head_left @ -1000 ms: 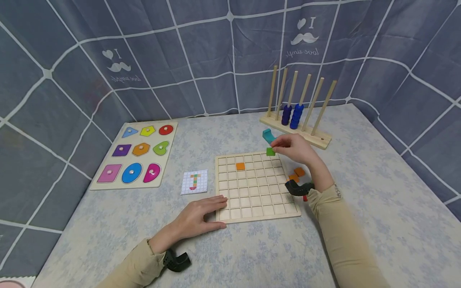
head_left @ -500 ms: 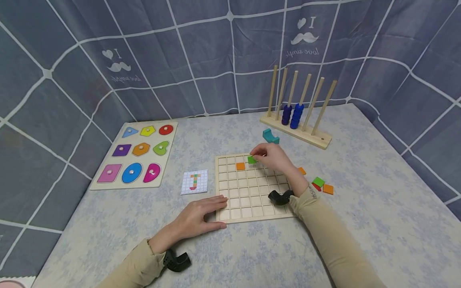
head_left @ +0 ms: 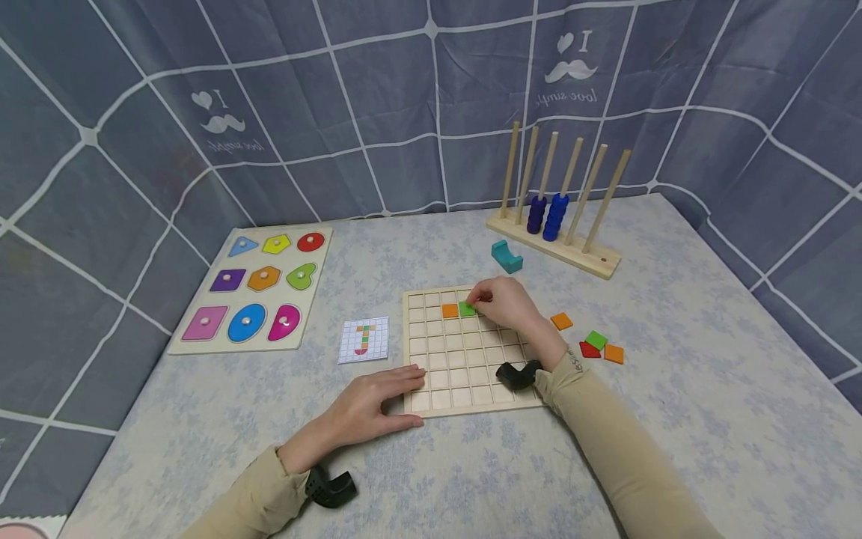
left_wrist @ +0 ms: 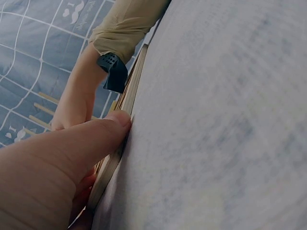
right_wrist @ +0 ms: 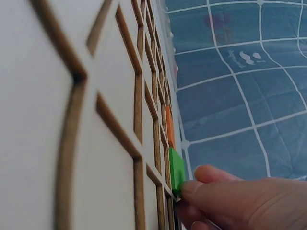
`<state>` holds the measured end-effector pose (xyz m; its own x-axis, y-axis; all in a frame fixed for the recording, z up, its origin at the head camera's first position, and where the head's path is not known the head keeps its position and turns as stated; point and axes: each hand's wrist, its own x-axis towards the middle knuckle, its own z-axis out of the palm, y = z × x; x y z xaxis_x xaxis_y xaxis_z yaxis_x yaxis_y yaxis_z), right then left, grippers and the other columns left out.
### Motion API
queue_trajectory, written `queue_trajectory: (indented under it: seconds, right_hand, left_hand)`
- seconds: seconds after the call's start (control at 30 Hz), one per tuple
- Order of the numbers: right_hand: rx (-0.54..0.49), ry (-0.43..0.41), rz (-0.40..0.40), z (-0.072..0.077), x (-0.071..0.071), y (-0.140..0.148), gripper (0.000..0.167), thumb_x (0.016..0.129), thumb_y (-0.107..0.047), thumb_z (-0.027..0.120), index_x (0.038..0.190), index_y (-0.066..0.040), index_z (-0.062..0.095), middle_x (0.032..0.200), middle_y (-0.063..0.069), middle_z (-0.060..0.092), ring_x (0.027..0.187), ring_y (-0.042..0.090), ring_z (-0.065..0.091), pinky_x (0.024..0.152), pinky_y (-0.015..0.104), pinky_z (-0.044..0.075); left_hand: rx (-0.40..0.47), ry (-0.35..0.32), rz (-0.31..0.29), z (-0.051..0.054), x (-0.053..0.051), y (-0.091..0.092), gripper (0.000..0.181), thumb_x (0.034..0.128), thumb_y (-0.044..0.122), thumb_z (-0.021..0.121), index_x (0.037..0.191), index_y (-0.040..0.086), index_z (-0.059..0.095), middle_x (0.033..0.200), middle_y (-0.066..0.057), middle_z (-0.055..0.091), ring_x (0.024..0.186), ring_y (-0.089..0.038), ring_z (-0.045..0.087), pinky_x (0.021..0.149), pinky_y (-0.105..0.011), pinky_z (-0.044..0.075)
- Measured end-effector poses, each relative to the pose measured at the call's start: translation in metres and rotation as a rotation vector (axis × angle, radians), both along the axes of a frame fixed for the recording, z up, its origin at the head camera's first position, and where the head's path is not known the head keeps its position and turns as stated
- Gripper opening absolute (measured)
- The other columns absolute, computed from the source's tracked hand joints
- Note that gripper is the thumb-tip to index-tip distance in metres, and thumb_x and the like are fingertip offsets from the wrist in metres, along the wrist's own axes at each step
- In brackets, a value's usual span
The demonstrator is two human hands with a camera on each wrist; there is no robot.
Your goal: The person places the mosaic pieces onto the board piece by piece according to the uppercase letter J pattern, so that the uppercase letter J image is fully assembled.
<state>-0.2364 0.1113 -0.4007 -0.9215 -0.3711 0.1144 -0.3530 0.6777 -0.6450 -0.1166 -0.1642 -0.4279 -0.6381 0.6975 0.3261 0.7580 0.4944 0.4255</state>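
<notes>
A wooden grid board (head_left: pixel 465 378) lies on the table with an orange square tile (head_left: pixel 450 311) in one of its upper cells. Directly right of that tile is a green square tile (head_left: pixel 466 308), pinched at its edge by the fingertips of my right hand (head_left: pixel 506 303). In the right wrist view the green tile (right_wrist: pixel 176 170) lies against the grid beside the orange one (right_wrist: pixel 170 125). My left hand (head_left: pixel 370 404) rests at the board's left edge, fingers on the rim and thumb near the lower left corner. A pattern card (head_left: pixel 364 340) lies left of the board.
Right of the board lie orange tiles (head_left: pixel 613 354), a green tile (head_left: pixel 595 340) and a red piece (head_left: pixel 589 350). A teal curved block (head_left: pixel 506 257) sits behind the board, near a wooden peg stand (head_left: pixel 592 258). At the left is a shape puzzle board (head_left: pixel 236 306).
My right hand has come left and toward me from near the teal block, bringing the green tile beside the orange one. My left hand has not moved.
</notes>
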Motion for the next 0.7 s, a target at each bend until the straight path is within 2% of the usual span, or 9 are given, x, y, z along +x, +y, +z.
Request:
queue_trajectory:
  seconds: [0.1,0.23,0.4,0.53,0.7]
  right_hand:
    - [0.042,0.017,0.006,-0.001,0.0,0.0,0.011,0.089,-0.01,0.063,0.093,-0.011,0.073,0.092,0.004,0.07,0.086,0.022,0.063,0.077,0.037,0.051]
    - [0.033,-0.024,0.006,0.005,0.001,0.003,0.015,0.088,-0.012,0.066,0.101,-0.01,0.071,0.096,0.006,0.068,0.089,0.023,0.062,0.076,0.038,0.051]
    - [-0.047,-0.086,0.019,0.026,0.003,0.018,0.025,0.088,-0.016,0.066,0.112,-0.006,0.067,0.105,0.01,0.066,0.097,0.026,0.06,0.079,0.04,0.05]
    - [-0.112,-0.1,0.062,0.044,0.004,0.035,0.028,0.089,-0.016,0.066,0.115,-0.004,0.065,0.111,0.012,0.064,0.099,0.026,0.059,0.08,0.041,0.051]
    - [-0.184,-0.111,0.103,0.058,0.006,0.059,0.031,0.09,-0.017,0.065,0.118,-0.003,0.063,0.115,0.013,0.061,0.101,0.025,0.059,0.084,0.041,0.049]
  left_hand:
    - [0.002,0.005,0.0,0.0,0.0,0.0,0.057,0.0799,0.042,0.073,0.122,0.005,0.064,0.129,-0.003,0.058,0.122,-0.016,0.051,0.097,-0.034,0.045]
    - [0.005,0.011,-0.004,0.0,0.0,0.0,0.056,0.0798,0.041,0.073,0.121,0.004,0.064,0.129,-0.004,0.058,0.122,-0.017,0.051,0.097,-0.034,0.045]
    - [0.004,0.016,-0.007,-0.001,0.0,0.0,0.056,0.0799,0.041,0.073,0.121,0.004,0.064,0.129,-0.004,0.058,0.121,-0.017,0.051,0.097,-0.034,0.045]
    - [0.001,0.016,-0.004,0.0,0.0,0.0,0.057,0.0797,0.042,0.073,0.122,0.005,0.064,0.129,-0.004,0.058,0.122,-0.017,0.051,0.097,-0.035,0.045]
    - [-0.003,0.01,-0.005,0.0,0.0,0.0,0.056,0.0802,0.042,0.073,0.122,0.005,0.064,0.129,-0.003,0.058,0.122,-0.017,0.051,0.097,-0.035,0.045]
